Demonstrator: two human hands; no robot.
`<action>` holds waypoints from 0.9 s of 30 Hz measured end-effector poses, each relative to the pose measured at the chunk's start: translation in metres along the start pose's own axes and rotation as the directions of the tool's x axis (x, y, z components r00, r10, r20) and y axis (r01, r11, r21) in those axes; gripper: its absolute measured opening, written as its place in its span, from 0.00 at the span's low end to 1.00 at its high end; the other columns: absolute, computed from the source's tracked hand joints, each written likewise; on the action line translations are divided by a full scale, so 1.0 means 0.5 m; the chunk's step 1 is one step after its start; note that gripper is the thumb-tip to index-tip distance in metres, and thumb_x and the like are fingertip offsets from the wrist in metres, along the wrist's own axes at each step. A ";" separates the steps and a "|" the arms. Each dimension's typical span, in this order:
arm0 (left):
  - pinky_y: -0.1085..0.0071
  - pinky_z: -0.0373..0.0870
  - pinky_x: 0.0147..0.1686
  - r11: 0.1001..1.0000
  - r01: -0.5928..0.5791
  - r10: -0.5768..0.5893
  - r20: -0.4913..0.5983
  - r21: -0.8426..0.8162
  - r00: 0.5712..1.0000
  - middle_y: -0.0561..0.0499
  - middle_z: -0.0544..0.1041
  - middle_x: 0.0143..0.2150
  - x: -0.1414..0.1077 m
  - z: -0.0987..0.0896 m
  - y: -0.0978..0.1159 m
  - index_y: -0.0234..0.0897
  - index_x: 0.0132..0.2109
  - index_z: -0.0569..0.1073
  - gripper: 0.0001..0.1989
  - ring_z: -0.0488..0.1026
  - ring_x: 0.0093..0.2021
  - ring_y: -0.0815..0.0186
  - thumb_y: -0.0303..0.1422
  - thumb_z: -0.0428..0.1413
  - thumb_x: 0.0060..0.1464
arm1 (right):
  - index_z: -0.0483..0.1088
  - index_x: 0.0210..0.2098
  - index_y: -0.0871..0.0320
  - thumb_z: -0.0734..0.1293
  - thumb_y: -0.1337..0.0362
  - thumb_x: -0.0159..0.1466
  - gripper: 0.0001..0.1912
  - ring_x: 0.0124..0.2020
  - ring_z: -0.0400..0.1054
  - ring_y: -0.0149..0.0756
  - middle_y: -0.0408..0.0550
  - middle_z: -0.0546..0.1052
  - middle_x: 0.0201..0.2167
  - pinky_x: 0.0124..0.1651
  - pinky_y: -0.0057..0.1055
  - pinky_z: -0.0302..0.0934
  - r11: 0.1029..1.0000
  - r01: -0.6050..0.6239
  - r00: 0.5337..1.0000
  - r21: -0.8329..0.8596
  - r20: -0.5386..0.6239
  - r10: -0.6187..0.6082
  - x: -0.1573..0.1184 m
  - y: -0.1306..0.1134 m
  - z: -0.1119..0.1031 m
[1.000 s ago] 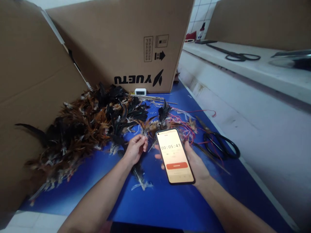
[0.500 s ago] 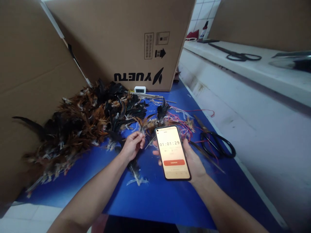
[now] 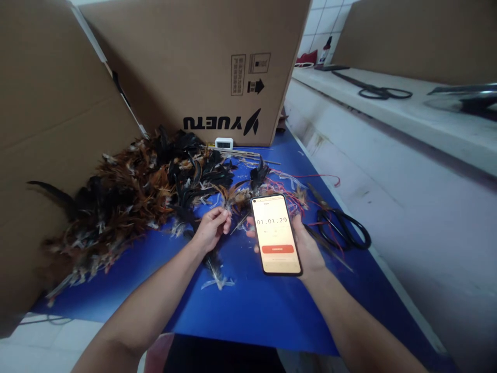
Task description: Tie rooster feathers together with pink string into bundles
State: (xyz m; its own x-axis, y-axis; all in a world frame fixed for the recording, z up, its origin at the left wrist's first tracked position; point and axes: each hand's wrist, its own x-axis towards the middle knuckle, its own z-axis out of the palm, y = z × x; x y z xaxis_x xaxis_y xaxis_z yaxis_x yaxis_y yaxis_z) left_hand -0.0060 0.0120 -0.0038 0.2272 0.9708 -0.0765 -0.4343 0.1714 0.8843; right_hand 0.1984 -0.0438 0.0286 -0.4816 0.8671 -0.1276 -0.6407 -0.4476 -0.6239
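Note:
My right hand [image 3: 310, 254] is wrapped round a smartphone [image 3: 276, 234], its lit screen facing me with 01:01:29 above a red button. My left hand [image 3: 212, 228] has thumb and fingers pinched on the base of a small tuft of brown feathers [image 3: 233, 195], which fans out away from me. A dark feather bundle [image 3: 213, 267] with a pale tie at its tip lies on the blue table beneath my left wrist. Beyond the phone, pink and white string [image 3: 277, 185] is tangled with feathers, and one upright black feather tuft [image 3: 259, 176] stands out.
A big heap of brown and black feathers [image 3: 132, 186] covers the left of the table [image 3: 248, 311]. Black-handled scissors [image 3: 345, 228] lie at right. Thin sticks [image 3: 248, 154] and a small white digital display [image 3: 224, 143] sit before a cardboard box [image 3: 174, 67]. More scissors [image 3: 382, 92] rest on the ledge.
The phone in my right hand has risen slightly in view. My left hand keeps its pinch on the feathers. The camera view has shifted a little.

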 end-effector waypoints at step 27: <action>0.79 0.56 0.18 0.999 -0.042 0.043 0.038 -0.032 0.998 0.54 0.67 0.23 -0.001 -0.005 -0.003 0.32 0.29 0.68 0.12 0.61 0.19 0.77 0.35 0.61 0.48 | 0.61 0.57 0.57 0.43 0.41 0.63 0.36 0.52 0.65 0.46 0.56 0.65 0.58 0.47 0.45 0.62 0.991 0.106 0.994 -0.080 0.000 -0.106 0.003 -0.023 -0.016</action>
State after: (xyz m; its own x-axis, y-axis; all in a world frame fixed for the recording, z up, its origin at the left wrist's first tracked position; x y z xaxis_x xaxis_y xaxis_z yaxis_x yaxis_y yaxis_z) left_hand -0.0075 0.0117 -0.0064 0.2412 0.9703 -0.0210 -0.4713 0.1360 0.8714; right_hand 0.2096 -0.0354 0.0296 -0.4110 0.9096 -0.0607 -0.6381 -0.3346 -0.6935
